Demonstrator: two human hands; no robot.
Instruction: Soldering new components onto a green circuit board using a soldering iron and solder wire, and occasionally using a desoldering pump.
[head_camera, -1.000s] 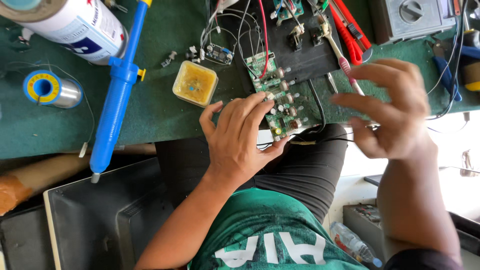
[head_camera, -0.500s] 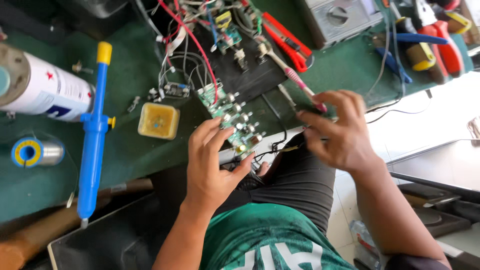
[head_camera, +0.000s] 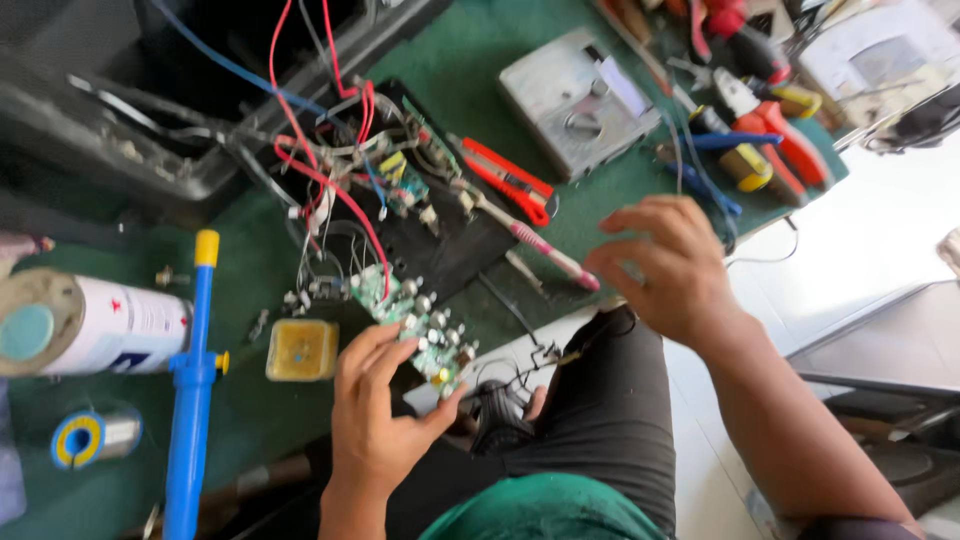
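My left hand (head_camera: 385, 420) cups the near edge of a small green circuit board (head_camera: 420, 330), thumb and fingers pinching its rim; my palm hides the board's lower corner. The board is a narrow rectangle studded with rounded silver knobs, tilted at the front lip of the green bench (head_camera: 590, 220). Red wires (head_camera: 330, 190) and thinner pale leads run from it up into a tangle whose ends I cannot trace. My right hand (head_camera: 675, 270) hovers to the right of the board, fingers loosely spread and curled; it is blurred, so I cannot tell whether anything lies between the fingertips. Just beyond it lies a slim pink-handled tool (head_camera: 540, 250), its tip hidden among the wiring. Left of my left hand sits a square yellow tin (head_camera: 302, 350), then a long blue plastic desoldering pump (head_camera: 190, 390). A white spray can (head_camera: 90, 325) is cut off by the frame edge. Farther right, past my right hand, red-handled cutters (head_camera: 510, 180) rest on the felt-like mat.
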